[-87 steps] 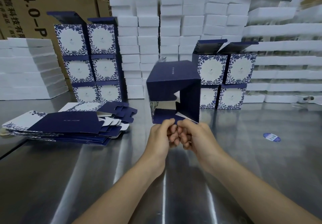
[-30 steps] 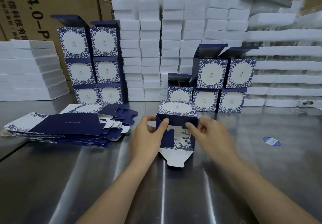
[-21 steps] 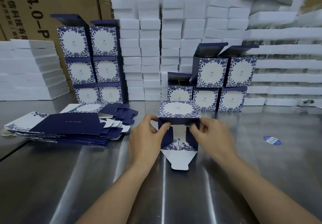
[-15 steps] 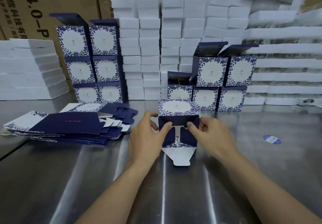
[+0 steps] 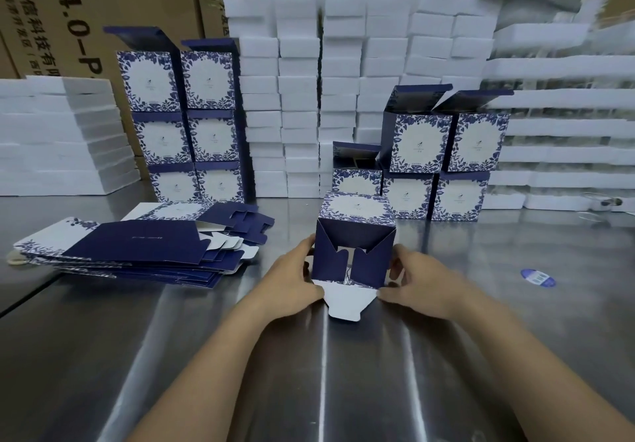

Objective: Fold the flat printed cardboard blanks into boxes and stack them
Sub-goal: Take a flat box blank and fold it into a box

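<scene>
A half-folded navy and white floral box point(image 5: 355, 235) lies on its side on the steel table point(image 5: 343, 373), its open end facing me. Three navy flaps are folded in over that end, and a white tongue flap point(image 5: 347, 300) lies flat on the table toward me. My left hand point(image 5: 292, 280) grips the box's left lower corner, and my right hand point(image 5: 415, 283) grips its right lower corner at the base of the tongue. A pile of flat blanks point(image 5: 137, 249) lies to the left. Finished boxes stand stacked at back left point(image 5: 185, 125) and back right point(image 5: 443, 159).
White foam blocks point(image 5: 343, 80) are piled high behind the boxes, with more foam at far left point(image 5: 58, 135) and right point(image 5: 563, 132). Brown cartons point(image 5: 103, 1) form the back wall. A round blue sticker point(image 5: 537, 277) lies on the table at right.
The box came down from mid-air onto the table on its side. The side flaps were pressed in over the open end, and both hands slid down to the corners by the tongue flap.
</scene>
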{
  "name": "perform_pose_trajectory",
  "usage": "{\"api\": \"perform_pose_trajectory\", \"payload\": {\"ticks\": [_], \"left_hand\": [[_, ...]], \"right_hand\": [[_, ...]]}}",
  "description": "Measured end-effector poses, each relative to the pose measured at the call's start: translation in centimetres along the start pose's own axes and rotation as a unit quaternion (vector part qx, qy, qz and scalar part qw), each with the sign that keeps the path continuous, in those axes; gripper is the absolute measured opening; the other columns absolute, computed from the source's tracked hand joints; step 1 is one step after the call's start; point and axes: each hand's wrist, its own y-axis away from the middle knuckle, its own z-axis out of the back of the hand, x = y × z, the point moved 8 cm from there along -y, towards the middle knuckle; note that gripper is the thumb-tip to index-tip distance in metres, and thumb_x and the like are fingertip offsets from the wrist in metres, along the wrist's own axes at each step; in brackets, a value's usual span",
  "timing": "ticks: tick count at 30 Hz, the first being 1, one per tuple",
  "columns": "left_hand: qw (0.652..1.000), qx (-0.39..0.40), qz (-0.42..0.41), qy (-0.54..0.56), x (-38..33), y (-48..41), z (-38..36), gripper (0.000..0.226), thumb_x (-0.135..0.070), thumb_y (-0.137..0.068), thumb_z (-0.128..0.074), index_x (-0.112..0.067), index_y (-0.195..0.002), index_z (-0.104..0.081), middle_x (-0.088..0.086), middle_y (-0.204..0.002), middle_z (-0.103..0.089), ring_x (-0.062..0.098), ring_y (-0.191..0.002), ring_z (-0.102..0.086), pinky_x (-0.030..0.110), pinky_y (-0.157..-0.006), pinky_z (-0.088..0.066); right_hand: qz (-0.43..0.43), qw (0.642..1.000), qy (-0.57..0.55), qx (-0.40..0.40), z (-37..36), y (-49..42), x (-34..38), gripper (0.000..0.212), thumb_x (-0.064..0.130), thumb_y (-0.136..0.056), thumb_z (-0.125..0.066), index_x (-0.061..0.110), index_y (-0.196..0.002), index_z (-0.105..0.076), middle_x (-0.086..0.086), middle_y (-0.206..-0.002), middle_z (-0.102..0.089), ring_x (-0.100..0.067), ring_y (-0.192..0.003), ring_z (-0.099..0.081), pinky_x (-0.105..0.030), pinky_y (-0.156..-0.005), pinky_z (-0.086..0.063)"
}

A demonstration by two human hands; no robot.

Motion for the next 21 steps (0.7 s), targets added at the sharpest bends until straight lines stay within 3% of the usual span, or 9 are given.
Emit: {"api": "perform_pose_trajectory", "payload": {"ticks": [2,5,8,11,14,16,19,21], "left_hand": [[0.999,-0.004,-0.022,0.028,-0.3,-0.1,0.0,0.094,-0.036,-0.063,-0.074,-0.061,-0.145,-0.036,-0.020,-0.141,-0.057,0.019,-0.115,-0.065,0.030,-0.092,-0.060],[0.999,-0.018,-0.044,-0.021,-0.8,-0.3,0.4,0.104,-0.039,-0.071,-0.090,-0.054,-0.156,-0.032,-0.021,-0.144,-0.049,0.010,-0.111,-0.065,0.025,-0.092,-0.058],[0.995,-0.040,-0.058,-0.076,-1.7,0.0,0.9,0.113,-0.055,-0.067,-0.095,-0.055,-0.158,-0.028,-0.031,-0.139,-0.045,-0.004,-0.103,-0.066,0.020,-0.094,-0.054],[0.994,-0.070,-0.077,-0.017,-3.1,0.3,1.6,0.113,-0.063,-0.057,-0.098,-0.052,-0.153,-0.038,-0.038,-0.140,-0.042,-0.014,-0.105,-0.064,0.012,-0.087,-0.054],[0.985,-0.133,-0.061,0.090,-3.7,0.3,2.4,0.103,-0.067,-0.056,-0.094,-0.039,-0.145,-0.051,-0.025,-0.138,-0.060,0.001,-0.101,-0.074,0.030,-0.081,-0.064],[0.971,-0.187,-0.042,0.139,-3.7,0.3,2.8,0.082,-0.062,-0.065,-0.092,-0.031,-0.133,-0.058,-0.016,-0.127,-0.070,0.012,-0.094,-0.077,0.040,-0.071,-0.067],[0.943,-0.255,-0.039,0.210,-3.7,0.5,3.3,0.050,-0.037,-0.083,-0.090,-0.020,-0.122,-0.062,-0.007,-0.127,-0.068,0.019,-0.091,-0.079,0.039,-0.068,-0.066],[0.927,-0.271,-0.044,0.254,-3.9,0.7,3.1,0.045,-0.023,-0.087,-0.088,-0.017,-0.123,-0.062,-0.004,-0.128,-0.066,0.015,-0.088,-0.079,0.035,-0.067,-0.065]], "right_hand": [[0.015,0.999,-0.025,-0.019,0.1,-0.1,0.1,0.045,0.034,-0.080,-0.087,0.042,-0.095,-0.046,0.017,-0.089,-0.059,0.015,-0.074,-0.058,-0.009,-0.064,-0.044],[0.018,0.999,-0.046,-0.008,0.3,-0.3,-0.3,0.051,0.032,-0.079,-0.089,0.044,-0.102,-0.044,0.016,-0.093,-0.061,0.021,-0.075,-0.056,-0.002,-0.064,-0.042],[-0.002,0.997,-0.073,0.021,0.6,-0.5,-1.0,0.054,0.032,-0.078,-0.087,0.037,-0.115,-0.048,0.008,-0.096,-0.067,0.006,-0.072,-0.064,-0.012,-0.065,-0.049],[-0.005,0.985,-0.168,0.036,1.3,-0.3,-0.5,0.059,0.020,-0.073,-0.076,0.022,-0.126,-0.052,0.003,-0.102,-0.069,-0.010,-0.073,-0.065,-0.034,-0.070,-0.055],[0.025,0.974,-0.227,0.003,2.5,0.0,0.9,0.063,0.027,-0.073,-0.082,0.027,-0.130,-0.054,0.003,-0.124,-0.065,-0.013,-0.087,-0.070,-0.023,-0.071,-0.055],[0.030,0.967,-0.250,-0.046,3.2,0.2,2.0,0.062,0.046,-0.078,-0.089,0.033,-0.128,-0.054,0.006,-0.118,-0.068,-0.005,-0.088,-0.072,-0.016,-0.067,-0.052],[0.021,0.962,-0.244,-0.120,3.5,0.3,2.9,0.058,0.061,-0.087,-0.077,0.037,-0.132,-0.050,0.001,-0.103,-0.072,-0.012,-0.092,-0.072,-0.028,-0.074,-0.051],[0.000,0.952,-0.271,-0.144,3.0,0.4,3.3,0.060,0.065,-0.087,-0.073,0.037,-0.134,-0.048,-0.004,-0.098,-0.073,-0.015,-0.084,-0.074,-0.032,-0.073,-0.051]]}}
